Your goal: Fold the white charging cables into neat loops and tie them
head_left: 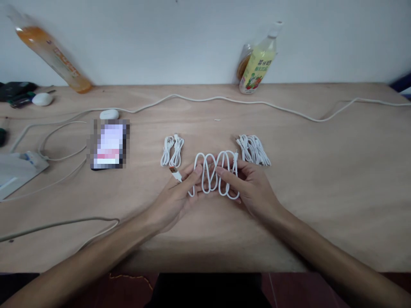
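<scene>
Two hands work one white cable (210,171) at the near middle of the table (321,192).

**Step in hand.** By my judgement this is gathering: the cable lies folded into some five upright loops, held side by side between the hands, resting on the wood. It is not yet bound or laid aside.

**Left hand** (175,199). It comes in from 7 o'clock, palm turned inward, thumb and forefinger closed on the leftmost loops. The plug (175,173), orange-tipped, sticks out past the thumb toward 10 o'clock.

**Right hand** (253,188). It comes in from 5 o'clock, palm down, fingers extended flat across the rightmost loops and pinching them against the thumb. The cable's other end stands up at 12 o'clock of these fingers.

**What the next move calls for.** In my view, an even grip on both sides, so the loops do not spring apart, and control of the free plug end, which sits loose outside the fold.

**Surroundings.** A small bundle (172,150) lies at 10 o'clock of the cable, just beyond the left fingertips. A larger bundle (254,149) lies at 2 o'clock, close to the right fingers. A phone (109,145) sits at 9 o'clock, well apart. A bottle (258,64) stands at 1 o'clock by the wall, with a long cord (224,99) running across in front of it.
</scene>
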